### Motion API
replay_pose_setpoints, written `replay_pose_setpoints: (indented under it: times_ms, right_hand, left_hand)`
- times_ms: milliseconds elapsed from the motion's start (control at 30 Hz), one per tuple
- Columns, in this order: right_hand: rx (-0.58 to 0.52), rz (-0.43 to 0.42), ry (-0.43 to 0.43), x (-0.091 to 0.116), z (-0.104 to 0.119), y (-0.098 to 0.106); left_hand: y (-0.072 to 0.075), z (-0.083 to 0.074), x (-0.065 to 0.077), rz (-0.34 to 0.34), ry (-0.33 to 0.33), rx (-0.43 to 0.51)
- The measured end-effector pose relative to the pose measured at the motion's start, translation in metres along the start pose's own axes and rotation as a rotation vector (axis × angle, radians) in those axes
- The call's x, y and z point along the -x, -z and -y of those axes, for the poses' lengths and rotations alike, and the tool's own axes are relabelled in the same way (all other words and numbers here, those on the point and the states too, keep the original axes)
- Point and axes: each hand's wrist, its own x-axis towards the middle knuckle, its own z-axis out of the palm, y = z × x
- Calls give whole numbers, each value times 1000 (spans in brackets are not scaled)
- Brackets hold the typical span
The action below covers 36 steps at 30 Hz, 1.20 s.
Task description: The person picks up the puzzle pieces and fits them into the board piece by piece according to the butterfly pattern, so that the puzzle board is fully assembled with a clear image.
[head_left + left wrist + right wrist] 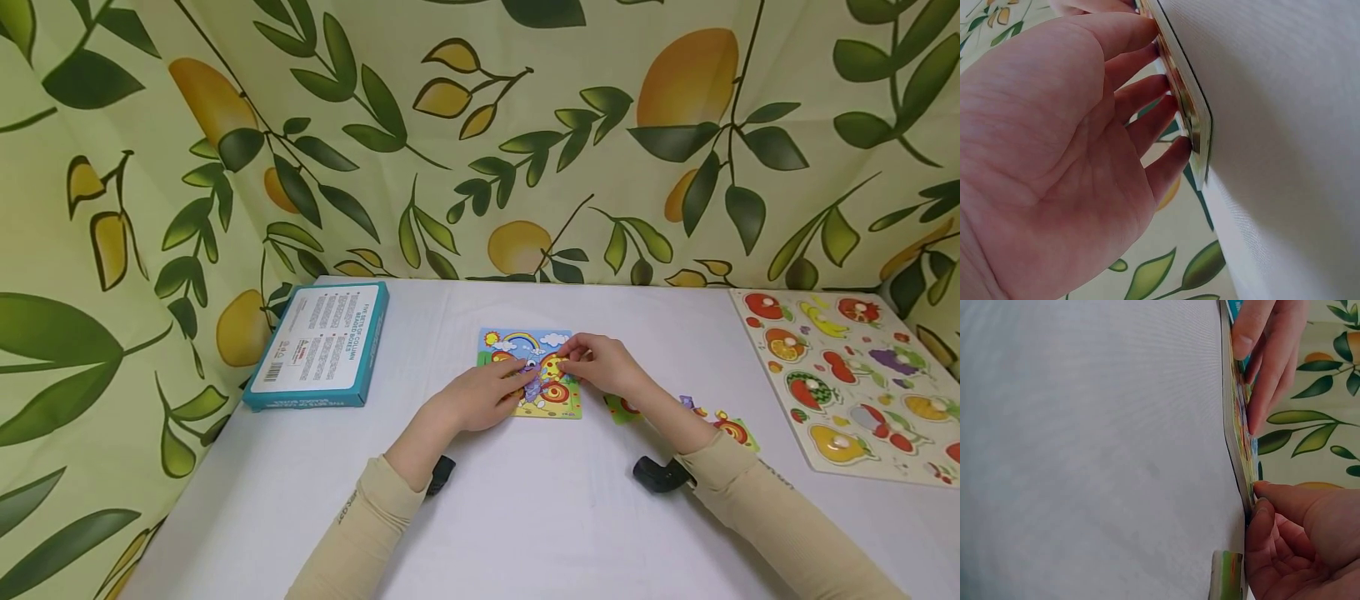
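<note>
A butterfly jigsaw puzzle [551, 408] with a rainbow and sun lies flat on the white table. Across its left part rests my left hand [483, 393], its fingers stretched over the picture. At the right edge, my right hand [603, 364] pinches a yellow wing puzzle piece between thumb and forefinger, its other fingers curled. Most of that piece is hidden by the fingertips. In the right wrist view, the right hand [1300, 534] meets the edge of the puzzle board [1238, 450]. The left wrist view shows the left hand [1079, 137] with fingertips on the board [1194, 119].
Loose puzzle pieces [738, 432] lie beside and under the right forearm. A fruit peg board [855, 417] is at the right, and a teal-edged box [315, 346] at the left. Two black objects [656, 475] sit by the wrists. Leaf-patterned cloth [465, 167] hangs behind.
</note>
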Motion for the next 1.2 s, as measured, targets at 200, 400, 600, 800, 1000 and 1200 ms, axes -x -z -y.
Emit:
replay_pose_setpoints:
  times_ms: [200,400,600,800,1000,1200]
  right_hand:
    - [1,0,6,0,-1,0]
    - [3,1,7,0,0,0]
    - [2,11,-13,1,2,1]
    - [9,35,-15,4,5,3]
    - [29,70,-8,5,4,6]
    - [47,78,15,6,4,8]
  left_hand:
    - [0,0,-1,0,0,-2]
    - [-1,1,-1,-12,-17,-4]
    - [-3,1,-2,2,1,-9]
    - [-3,2,-3,4,7,-3]
    - [-3,1,-2,7,12,-10]
    - [-2,-4,-3,11,23,-28]
